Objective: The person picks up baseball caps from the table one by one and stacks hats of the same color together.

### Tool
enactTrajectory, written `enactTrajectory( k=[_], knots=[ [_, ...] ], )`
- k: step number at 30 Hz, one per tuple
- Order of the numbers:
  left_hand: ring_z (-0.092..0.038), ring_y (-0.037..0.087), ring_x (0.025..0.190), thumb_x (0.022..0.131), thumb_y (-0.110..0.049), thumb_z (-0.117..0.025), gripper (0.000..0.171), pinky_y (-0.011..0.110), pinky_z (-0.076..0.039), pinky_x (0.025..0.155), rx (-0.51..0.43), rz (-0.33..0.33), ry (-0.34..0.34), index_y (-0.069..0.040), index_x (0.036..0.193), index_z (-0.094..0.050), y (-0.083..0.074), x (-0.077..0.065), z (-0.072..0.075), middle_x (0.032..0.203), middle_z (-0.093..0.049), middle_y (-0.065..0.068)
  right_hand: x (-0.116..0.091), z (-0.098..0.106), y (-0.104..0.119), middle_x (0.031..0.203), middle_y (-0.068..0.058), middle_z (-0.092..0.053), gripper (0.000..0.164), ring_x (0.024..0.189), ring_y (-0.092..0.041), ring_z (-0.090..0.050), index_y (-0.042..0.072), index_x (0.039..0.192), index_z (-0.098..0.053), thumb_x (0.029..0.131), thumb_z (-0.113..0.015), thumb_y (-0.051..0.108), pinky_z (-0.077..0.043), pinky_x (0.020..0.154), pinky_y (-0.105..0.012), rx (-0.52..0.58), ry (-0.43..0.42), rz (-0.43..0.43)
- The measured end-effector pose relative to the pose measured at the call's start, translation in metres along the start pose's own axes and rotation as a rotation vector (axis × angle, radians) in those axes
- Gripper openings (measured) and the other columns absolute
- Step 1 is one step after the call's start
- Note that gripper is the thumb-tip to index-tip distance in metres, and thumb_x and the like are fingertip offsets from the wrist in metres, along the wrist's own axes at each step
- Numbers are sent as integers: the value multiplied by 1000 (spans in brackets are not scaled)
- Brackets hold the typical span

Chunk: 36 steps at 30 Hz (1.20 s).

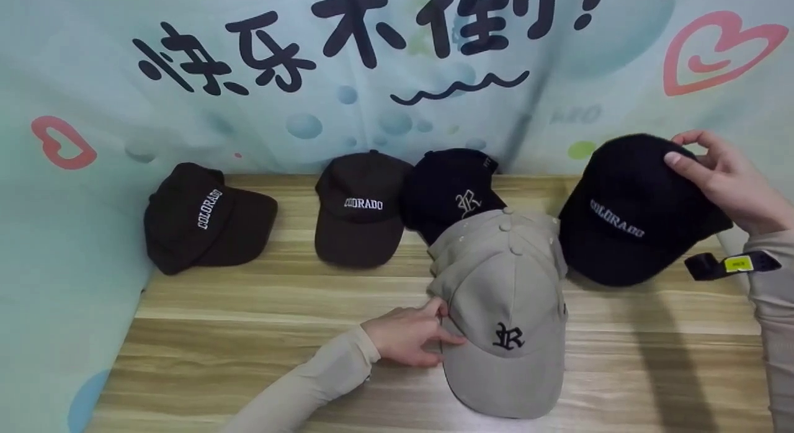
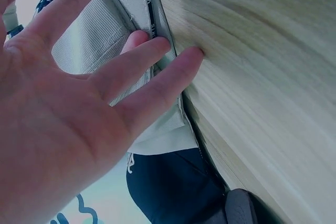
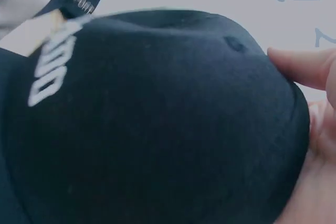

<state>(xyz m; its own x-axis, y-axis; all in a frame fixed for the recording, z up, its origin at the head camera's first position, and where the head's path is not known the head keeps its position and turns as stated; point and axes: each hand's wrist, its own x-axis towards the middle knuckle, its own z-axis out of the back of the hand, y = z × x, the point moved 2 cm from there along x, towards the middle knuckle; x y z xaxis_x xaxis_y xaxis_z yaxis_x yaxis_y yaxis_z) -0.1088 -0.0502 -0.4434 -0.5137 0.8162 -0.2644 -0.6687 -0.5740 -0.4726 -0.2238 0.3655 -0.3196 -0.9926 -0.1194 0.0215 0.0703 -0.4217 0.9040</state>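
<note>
On the right, my right hand (image 1: 726, 178) grips a black baseball cap (image 1: 626, 203) lettered COLORADO, thumb on the crown and fingers behind it. That cap fills most of the right wrist view, its dark crown (image 3: 168, 124) close to the camera. My left hand (image 1: 409, 334) touches the left side of a beige cap (image 1: 508, 284) with a black R emblem. In the left wrist view the fingers (image 2: 163, 85) of this hand are spread along the cap's edge. More beige cap layers are nested behind the front one, their exact number unclear.
Two dark brown COLORADO caps (image 1: 360, 209) stand toward the back and left, the leftmost cap (image 1: 211, 219) turned sideways. A black cap with a pale R (image 1: 453, 191) sits behind the beige ones. A printed cloth (image 1: 347, 129) hangs behind the wooden table (image 1: 260, 334).
</note>
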Motion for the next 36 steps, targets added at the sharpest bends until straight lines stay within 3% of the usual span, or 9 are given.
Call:
enactTrajectory(
  k=[6, 11, 15, 20, 24, 28, 32, 36],
  knots=[
    [-44, 9, 66, 87, -26, -69, 42, 22, -38, 54, 13, -12, -2, -28, 129, -64, 1, 0, -1, 126, -39, 9, -1, -4, 16, 77, -7, -64, 17, 61, -16, -66, 11, 115, -44, 99, -51, 7, -50, 50, -24, 424, 15, 101],
    [-44, 9, 64, 87, -25, -69, 43, 22, -38, 55, 8, -10, -2, -28, 129, -63, 0, -1, -1, 126, -38, 9, 2, -17, 26, 100, -15, -59, 16, 80, -23, -64, 2, 116, -41, 100, -41, -1, -52, 63, -28, 741, 126, 204],
    [-44, 9, 65, 86, -23, -69, 44, 21, -39, 57, -14, 1, 1, -28, 129, -63, 1, -1, -1, 125, -38, 8, 6, -30, 33, 113, -18, -50, 13, 91, -27, -59, -1, 113, -39, 101, -35, -4, -50, 71, -32, 879, 188, 236],
    [-47, 10, 69, 86, -23, -68, 46, 21, -38, 58, -30, 16, 20, -30, 131, -62, 2, -1, -2, 125, -37, 6, 11, -49, 48, 108, -15, -51, 13, 90, -24, -58, 0, 108, -44, 100, -34, -5, -49, 70, -31, 808, 160, 194],
    [-52, 13, 74, 88, -23, -66, 50, 23, -41, 62, -7, -11, 34, -31, 136, -57, -1, -4, -4, 134, -36, 8, 16, -62, 64, 103, -14, -49, 10, 87, -23, -55, 0, 105, -45, 100, -37, -3, -47, 68, -29, 728, 175, 189],
    [-61, 18, 94, 90, -25, -62, 48, 27, -48, 75, 67, -39, 31, -26, 138, -55, -4, -13, -5, 148, -33, 9, 21, -75, 83, 99, -14, -49, 11, 80, -22, -56, 0, 102, -46, 98, -37, -4, -47, 64, -27, 679, 166, 226],
    [-48, 20, 125, 93, -25, -59, 42, 33, -46, 93, 126, -40, 12, -20, 135, -58, -4, -27, -1, 151, -34, 8, 25, -97, 102, 93, -13, -56, 13, 71, -19, -63, 2, 102, -48, 96, -39, -5, -52, 58, -26, 608, 166, 212],
    [-38, 24, 134, 95, -26, -59, 39, 42, -43, 97, 205, -66, -75, -17, 133, -59, -5, -38, 4, 150, -36, 12, 26, -122, 121, 84, -13, -61, 14, 64, -20, -67, 6, 101, -48, 94, -41, -4, -53, 51, -30, 505, 210, 212]
  ],
)
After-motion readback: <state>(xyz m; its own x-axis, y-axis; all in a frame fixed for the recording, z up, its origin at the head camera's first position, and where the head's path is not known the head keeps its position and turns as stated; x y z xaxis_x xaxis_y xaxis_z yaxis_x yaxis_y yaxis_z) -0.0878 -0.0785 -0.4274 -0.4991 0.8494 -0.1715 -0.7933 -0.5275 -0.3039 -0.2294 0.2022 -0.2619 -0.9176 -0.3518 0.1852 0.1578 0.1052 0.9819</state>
